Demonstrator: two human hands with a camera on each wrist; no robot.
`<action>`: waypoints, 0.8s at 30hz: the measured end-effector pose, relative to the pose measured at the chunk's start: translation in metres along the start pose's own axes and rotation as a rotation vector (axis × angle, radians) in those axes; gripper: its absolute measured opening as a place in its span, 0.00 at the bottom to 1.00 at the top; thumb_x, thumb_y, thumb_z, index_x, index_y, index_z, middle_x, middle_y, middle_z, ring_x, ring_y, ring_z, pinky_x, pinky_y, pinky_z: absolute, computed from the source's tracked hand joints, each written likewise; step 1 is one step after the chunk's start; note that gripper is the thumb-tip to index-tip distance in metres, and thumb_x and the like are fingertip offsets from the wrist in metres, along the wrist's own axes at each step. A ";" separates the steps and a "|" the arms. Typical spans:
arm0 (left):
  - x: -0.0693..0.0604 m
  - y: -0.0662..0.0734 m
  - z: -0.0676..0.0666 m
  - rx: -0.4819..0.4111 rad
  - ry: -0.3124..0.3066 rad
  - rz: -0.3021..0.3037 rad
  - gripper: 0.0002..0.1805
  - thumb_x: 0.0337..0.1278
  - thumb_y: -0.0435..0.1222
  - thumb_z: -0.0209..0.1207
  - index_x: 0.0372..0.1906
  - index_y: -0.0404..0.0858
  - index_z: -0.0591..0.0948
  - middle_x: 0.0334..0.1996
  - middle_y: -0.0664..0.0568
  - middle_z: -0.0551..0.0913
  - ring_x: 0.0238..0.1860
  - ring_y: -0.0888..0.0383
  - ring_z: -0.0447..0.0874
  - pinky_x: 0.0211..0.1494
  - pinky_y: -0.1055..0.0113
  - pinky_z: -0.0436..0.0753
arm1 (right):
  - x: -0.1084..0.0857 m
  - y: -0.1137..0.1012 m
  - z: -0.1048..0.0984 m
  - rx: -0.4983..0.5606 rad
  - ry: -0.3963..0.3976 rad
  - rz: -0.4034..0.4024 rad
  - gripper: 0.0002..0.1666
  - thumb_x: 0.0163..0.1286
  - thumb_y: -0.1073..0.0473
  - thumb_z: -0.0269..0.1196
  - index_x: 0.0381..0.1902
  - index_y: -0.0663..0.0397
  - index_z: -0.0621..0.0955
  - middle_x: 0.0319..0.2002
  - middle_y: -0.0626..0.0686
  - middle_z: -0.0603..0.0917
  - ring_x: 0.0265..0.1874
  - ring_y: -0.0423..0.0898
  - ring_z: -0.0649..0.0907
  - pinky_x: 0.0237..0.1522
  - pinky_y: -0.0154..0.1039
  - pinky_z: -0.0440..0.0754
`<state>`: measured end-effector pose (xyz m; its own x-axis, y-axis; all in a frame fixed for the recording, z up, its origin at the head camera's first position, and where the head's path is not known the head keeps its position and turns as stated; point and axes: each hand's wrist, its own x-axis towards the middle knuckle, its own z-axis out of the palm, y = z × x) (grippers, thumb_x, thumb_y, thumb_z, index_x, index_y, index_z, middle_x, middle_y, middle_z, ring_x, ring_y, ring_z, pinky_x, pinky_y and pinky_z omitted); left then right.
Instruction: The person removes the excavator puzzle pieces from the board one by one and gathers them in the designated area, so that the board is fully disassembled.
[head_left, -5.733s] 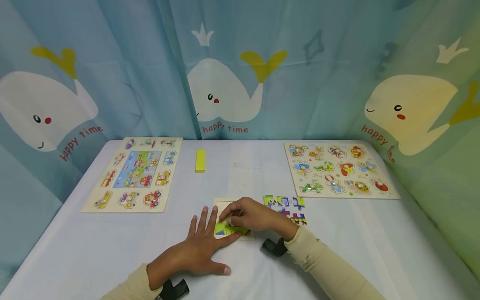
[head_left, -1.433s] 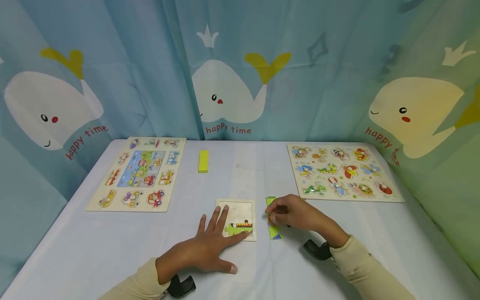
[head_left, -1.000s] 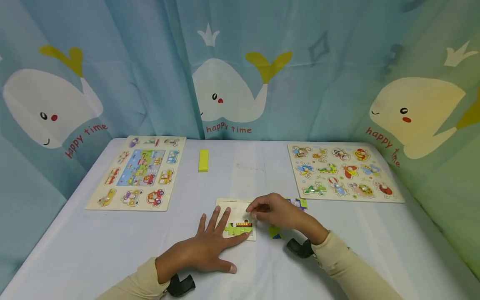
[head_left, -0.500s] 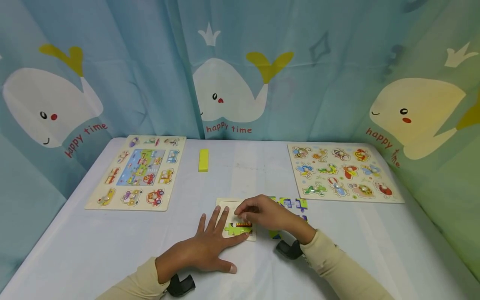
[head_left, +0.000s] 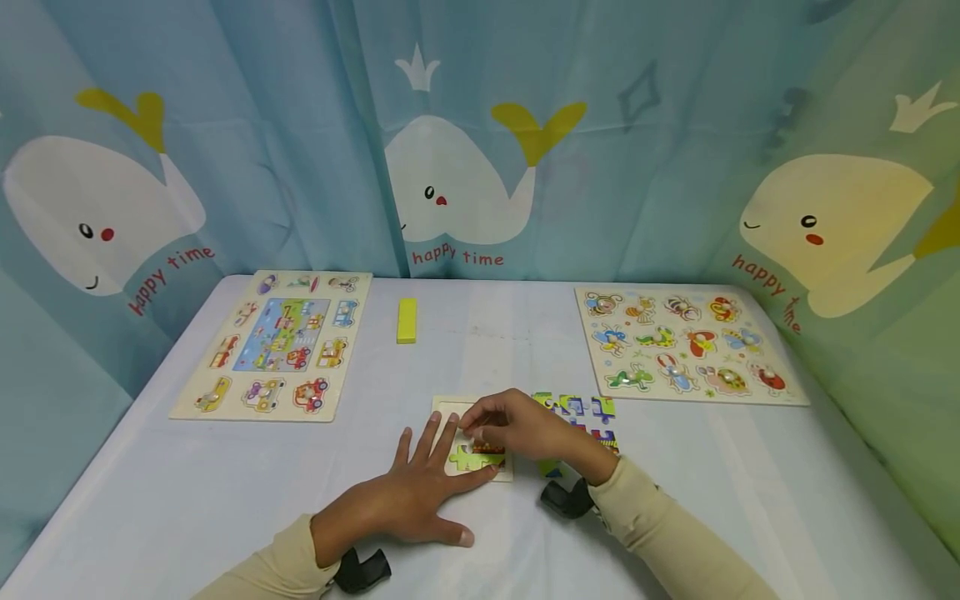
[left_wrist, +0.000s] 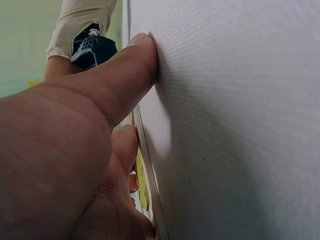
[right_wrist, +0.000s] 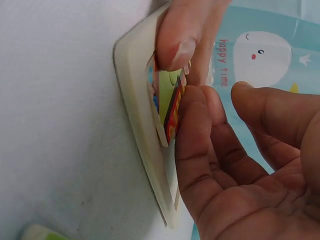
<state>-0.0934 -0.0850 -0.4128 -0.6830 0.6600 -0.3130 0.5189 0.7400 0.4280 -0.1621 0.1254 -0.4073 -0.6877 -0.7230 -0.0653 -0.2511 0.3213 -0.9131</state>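
Observation:
On the white tabletop lies a small square puzzle tray point(head_left: 442, 404), partly filled with green puzzle pieces point(head_left: 468, 458) along its near side. My left hand point(head_left: 408, 500) lies flat with fingers spread, the fingertips resting on the tray's left and near parts. Over the tray, my right hand point(head_left: 517, 425) has bent fingers, thumb and forefinger close together at a puzzle piece mostly hidden from above. In the right wrist view, a red-and-yellow puzzle piece point(right_wrist: 175, 107) sits tilted in the tray against my right fingertips point(right_wrist: 192, 102).
Several loose puzzle pieces point(head_left: 573, 406) lie right of the tray, partly behind my right forearm. A vehicle puzzle board point(head_left: 345, 283) stands back left, an insect puzzle board point(head_left: 600, 387) back right. A yellow block point(head_left: 407, 321) lies between them. A whale-print curtain point(head_left: 300, 167) surrounds the table.
My right hand has moved left from the loose pieces to above the tray, fingers staying bent. My left hand stays on the tray. Earlier, the right hand was working lower in the tray.

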 end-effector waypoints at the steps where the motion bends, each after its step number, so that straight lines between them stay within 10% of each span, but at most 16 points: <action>1: 0.000 0.000 0.000 -0.001 0.000 0.002 0.42 0.54 0.64 0.59 0.74 0.66 0.59 0.76 0.38 0.30 0.73 0.38 0.19 0.65 0.31 0.35 | 0.000 0.000 0.000 0.007 -0.002 -0.001 0.11 0.70 0.72 0.57 0.48 0.68 0.82 0.44 0.58 0.85 0.43 0.50 0.84 0.44 0.34 0.79; 24: 0.001 0.000 0.000 0.013 -0.008 -0.006 0.42 0.55 0.65 0.57 0.74 0.67 0.58 0.76 0.40 0.29 0.73 0.39 0.19 0.65 0.30 0.35 | 0.003 0.000 0.004 -0.077 -0.108 -0.004 0.07 0.66 0.72 0.62 0.40 0.63 0.84 0.29 0.48 0.83 0.27 0.38 0.79 0.31 0.32 0.77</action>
<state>-0.0938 -0.0842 -0.4134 -0.6815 0.6569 -0.3225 0.5220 0.7453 0.4148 -0.1615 0.1205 -0.4094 -0.6107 -0.7844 -0.1086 -0.3076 0.3613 -0.8803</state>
